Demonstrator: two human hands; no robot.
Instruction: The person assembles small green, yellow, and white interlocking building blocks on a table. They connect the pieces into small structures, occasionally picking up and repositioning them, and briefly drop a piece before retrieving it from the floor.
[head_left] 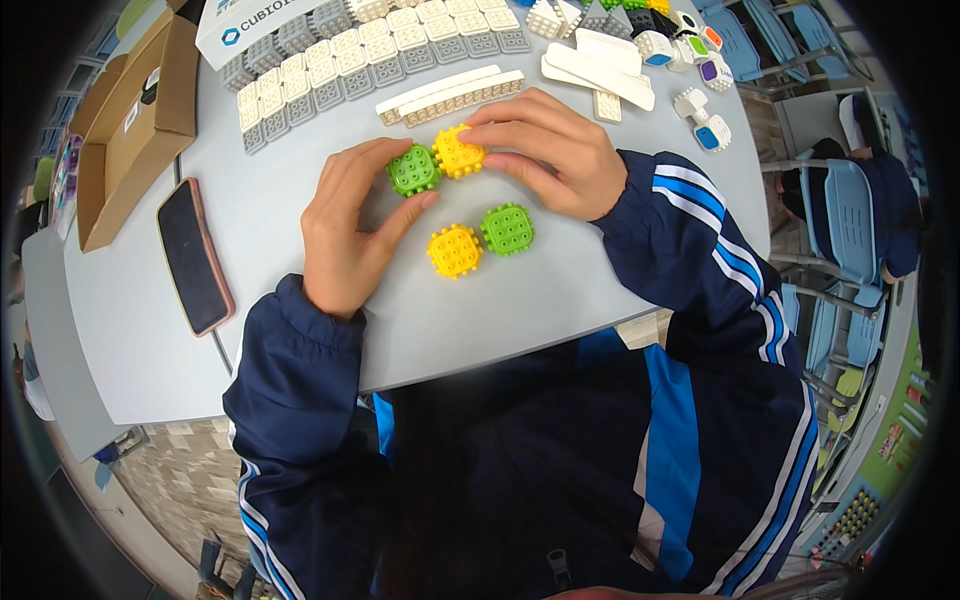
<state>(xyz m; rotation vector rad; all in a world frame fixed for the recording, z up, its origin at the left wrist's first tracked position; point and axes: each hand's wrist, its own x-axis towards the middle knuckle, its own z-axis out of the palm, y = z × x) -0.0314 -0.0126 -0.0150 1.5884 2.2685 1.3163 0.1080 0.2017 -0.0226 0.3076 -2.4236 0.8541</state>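
Note:
Between the thumb and fingers of my left hand [347,215] is a green studded cube block [412,172]. My right hand [555,152] pinches a yellow studded cube block [458,153] from its right side. These two blocks sit side by side and appear to touch; whether they are joined I cannot tell. Nearer to me on the grey table [560,295] lie a second yellow block [454,251] and a second green block [509,229], close beside each other. No hand touches that nearer pair.
Rows of white and grey blocks [375,55] line the far side, with white studded beams [455,97] before them. White flat pieces [600,70] and round-faced modules [712,132] are at the far right. A phone [195,257] and an open cardboard box [135,130] lie left.

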